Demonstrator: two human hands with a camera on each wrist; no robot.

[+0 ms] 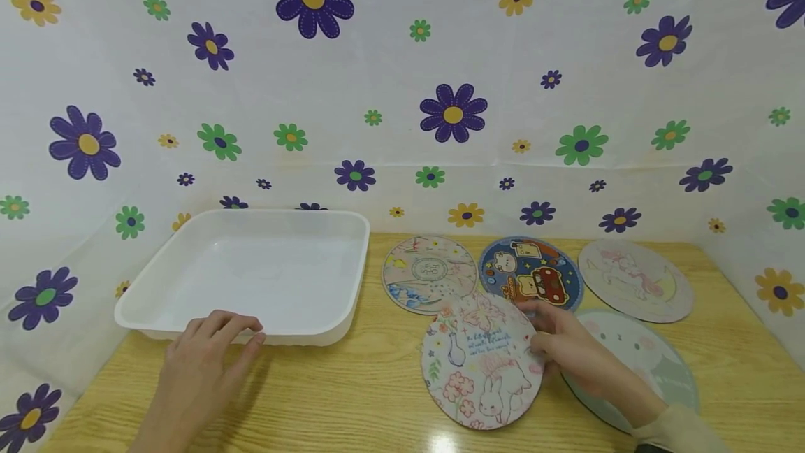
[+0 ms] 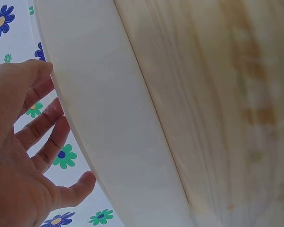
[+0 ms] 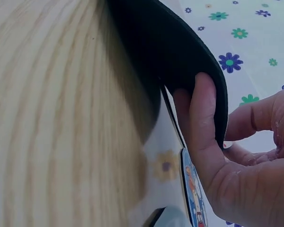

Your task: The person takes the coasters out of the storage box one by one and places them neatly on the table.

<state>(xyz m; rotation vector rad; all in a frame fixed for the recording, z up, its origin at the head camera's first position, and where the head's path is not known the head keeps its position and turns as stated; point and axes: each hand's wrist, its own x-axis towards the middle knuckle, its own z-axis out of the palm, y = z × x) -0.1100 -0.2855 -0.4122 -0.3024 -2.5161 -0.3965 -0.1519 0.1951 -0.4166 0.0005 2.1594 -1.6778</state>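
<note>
My right hand grips the right edge of a round mouse pad with a bunny, flowers and blue lettering. The pad is lifted and tilted over the table; its black underside shows in the right wrist view, fingers against it and thumb on the other side. My left hand rests at the front rim of a white tray, and its fingertips touch the rim in the left wrist view. No item is visible inside the tray.
Behind the held pad lie a pink floral pad, a dark blue cartoon pad and a pale unicorn pad. A green pad lies partly under my right forearm. A flowered cloth hangs behind the wooden table.
</note>
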